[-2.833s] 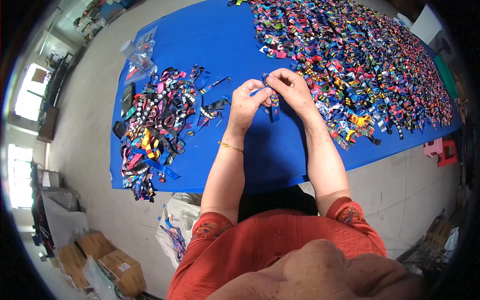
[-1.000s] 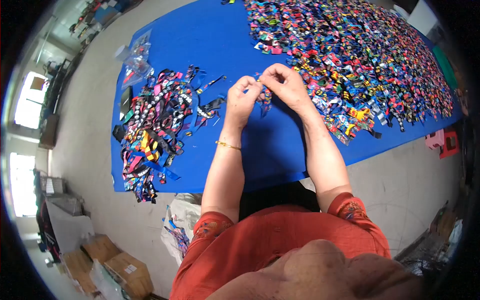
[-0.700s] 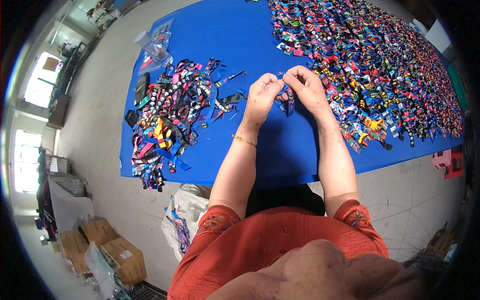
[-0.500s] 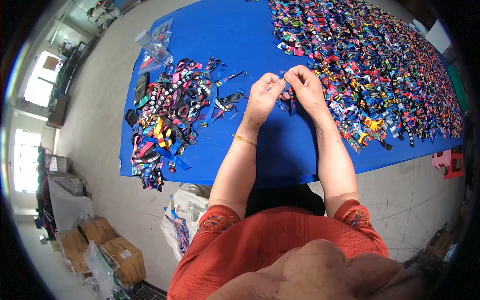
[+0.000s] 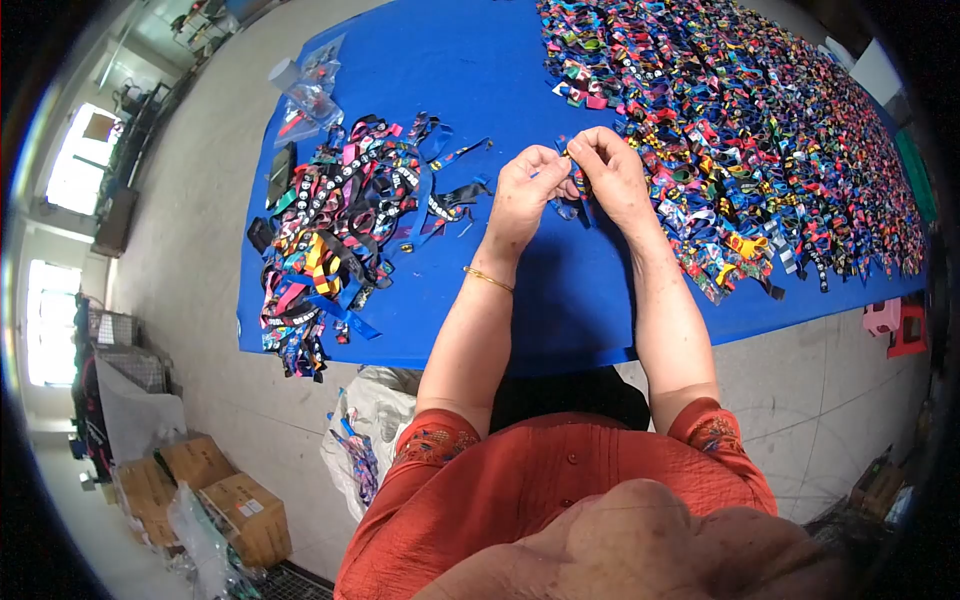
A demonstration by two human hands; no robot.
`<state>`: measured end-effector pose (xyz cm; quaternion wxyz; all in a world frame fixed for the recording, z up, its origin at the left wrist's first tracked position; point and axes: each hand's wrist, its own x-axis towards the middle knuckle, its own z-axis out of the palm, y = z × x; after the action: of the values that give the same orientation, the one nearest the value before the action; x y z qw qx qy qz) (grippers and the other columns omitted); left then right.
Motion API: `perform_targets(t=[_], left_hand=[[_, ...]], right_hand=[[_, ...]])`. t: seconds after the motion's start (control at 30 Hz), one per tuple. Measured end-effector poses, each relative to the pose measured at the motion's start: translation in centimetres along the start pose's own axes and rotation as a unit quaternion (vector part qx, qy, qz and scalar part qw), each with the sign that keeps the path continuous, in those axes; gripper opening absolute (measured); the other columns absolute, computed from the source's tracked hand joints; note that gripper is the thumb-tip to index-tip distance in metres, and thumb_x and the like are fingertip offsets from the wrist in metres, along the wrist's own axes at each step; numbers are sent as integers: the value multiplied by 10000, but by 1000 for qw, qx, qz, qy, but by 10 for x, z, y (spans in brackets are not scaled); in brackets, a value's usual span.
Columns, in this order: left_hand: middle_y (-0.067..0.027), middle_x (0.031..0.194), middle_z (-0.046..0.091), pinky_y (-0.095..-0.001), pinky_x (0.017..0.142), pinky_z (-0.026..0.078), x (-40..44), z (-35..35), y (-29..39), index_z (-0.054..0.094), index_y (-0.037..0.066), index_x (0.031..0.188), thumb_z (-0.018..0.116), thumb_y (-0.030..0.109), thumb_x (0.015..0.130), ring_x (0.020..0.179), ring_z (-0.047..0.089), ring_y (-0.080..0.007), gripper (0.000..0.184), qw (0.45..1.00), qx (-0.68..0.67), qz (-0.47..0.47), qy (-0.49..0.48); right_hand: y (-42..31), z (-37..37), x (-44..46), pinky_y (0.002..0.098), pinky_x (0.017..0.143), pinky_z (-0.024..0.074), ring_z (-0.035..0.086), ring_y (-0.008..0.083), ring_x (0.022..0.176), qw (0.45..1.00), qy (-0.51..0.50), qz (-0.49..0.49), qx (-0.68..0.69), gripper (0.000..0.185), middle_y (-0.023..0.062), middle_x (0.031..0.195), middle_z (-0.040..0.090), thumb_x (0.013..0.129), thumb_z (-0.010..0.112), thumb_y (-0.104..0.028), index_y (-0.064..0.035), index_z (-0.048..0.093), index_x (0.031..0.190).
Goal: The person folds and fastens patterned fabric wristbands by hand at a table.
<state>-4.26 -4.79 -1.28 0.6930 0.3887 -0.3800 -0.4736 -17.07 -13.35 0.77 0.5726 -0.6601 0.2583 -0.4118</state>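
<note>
Over the blue table (image 5: 450, 290), my left hand (image 5: 527, 195) pinches a patterned blue strap (image 5: 583, 187). My right hand (image 5: 613, 175) grips the same strap, its fingertips close beside those of my left. Part of the strap hangs below the fingers; the rest is hidden behind them. To the left lies a tangled heap of printed straps (image 5: 335, 220), black, pink, blue and yellow. On the right, many looped straps (image 5: 720, 140) lie in dense rows.
Clear plastic bags (image 5: 315, 95) lie at the table's back left, near a dark case (image 5: 281, 175). A white sack (image 5: 375, 400) with straps in it stands below the front edge. Cardboard boxes (image 5: 245, 515) are on the floor at lower left, a red stool (image 5: 908, 330) at right.
Against the oldest frame, the view has shifted, and the strap's hanging part is turned differently between my fingers. Both hands stay close together on it. Since half a second ago, only the fingers have moved slightly.
</note>
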Motion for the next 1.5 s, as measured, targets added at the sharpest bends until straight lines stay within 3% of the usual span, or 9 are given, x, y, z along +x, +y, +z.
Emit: perform_targets(t=[0.23, 0.4, 0.53, 0.67, 0.77, 0.8, 0.93, 1.03, 1.5], left_hand=[[-59, 813, 691, -194, 634, 472, -2, 4, 6, 614, 27, 989, 633, 126, 994, 695, 639, -96, 101, 999, 49, 15, 2], [-49, 814, 675, -217, 662, 484, -3, 4, 7, 615, 19, 1002, 636, 111, 984, 724, 649, -117, 96, 999, 14, 4, 34], [-66, 853, 673, -261, 703, 529, 0, -5, 8, 600, 21, 1010, 606, 85, 992, 746, 663, -144, 67, 991, -134, -8, 2], [-99, 950, 680, -336, 809, 569, 1, -1, 8, 586, 10, 1050, 570, 74, 1011, 826, 679, -180, 77, 975, -216, -37, -29], [-128, 988, 683, -364, 819, 583, 1, 1, 9, 576, 6, 1056, 560, 82, 1017, 845, 691, -204, 87, 971, -233, -45, -22], [-137, 999, 684, -376, 817, 590, 2, 1, 9, 573, 6, 1056, 556, 85, 1019, 850, 696, -212, 89, 970, -237, -45, -22], [-143, 984, 688, -422, 769, 617, 3, -3, 6, 559, 4, 1065, 546, 104, 1025, 834, 709, -216, 109, 977, -194, -42, -77], [-145, 973, 684, -441, 753, 626, 1, -4, 7, 544, 5, 1075, 556, 124, 1024, 823, 711, -226, 130, 972, -218, -38, -78], [-173, 1074, 663, -489, 851, 618, 5, -9, 2, 533, -23, 1118, 619, 145, 985, 856, 704, -255, 231, 966, -248, -32, -66]], right_hand=[[-4, -1, -1, 227, 647, 449, 546, 49, 726, 991, 3, 68, 112, 151, -16, 816, 633, 971, 662, -159, -17, 660, 919], [-5, -11, 5, 265, 795, 455, 576, 92, 862, 993, 16, 50, 104, 276, 16, 893, 656, 1024, 574, -270, -13, 676, 1021], [-15, -14, 3, 271, 890, 465, 599, 133, 984, 989, 30, 74, 123, 223, 51, 1043, 667, 998, 569, -161, -22, 670, 1140], [-16, -8, 2, 311, 1033, 446, 607, 178, 1141, 989, -81, -30, 122, 375, 75, 1247, 641, 937, 627, -96, -22, 615, 1305], [-18, -15, 0, 303, 951, 495, 613, 159, 1106, 987, -148, -18, 57, 350, 77, 1204, 657, 926, 612, -94, -31, 641, 1269], [-14, -13, 4, 279, 915, 504, 613, 132, 1060, 986, -141, -93, 13, 294, 63, 1172, 661, 938, 620, -111, -12, 647, 1213], [-11, -17, 1, 239, 778, 526, 625, 82, 871, 988, -139, -26, 66, 188, 23, 1014, 666, 975, 591, -84, 10, 640, 1130], [-19, -14, 1, 234, 735, 526, 620, 75, 833, 982, -142, -87, 89, 195, 22, 974, 659, 982, 580, -71, 5, 637, 1152], [-20, -12, -3, 226, 647, 485, 594, 71, 735, 984, -146, -48, 90, 150, -3, 808, 635, 1000, 624, -159, -33, 621, 1082]])
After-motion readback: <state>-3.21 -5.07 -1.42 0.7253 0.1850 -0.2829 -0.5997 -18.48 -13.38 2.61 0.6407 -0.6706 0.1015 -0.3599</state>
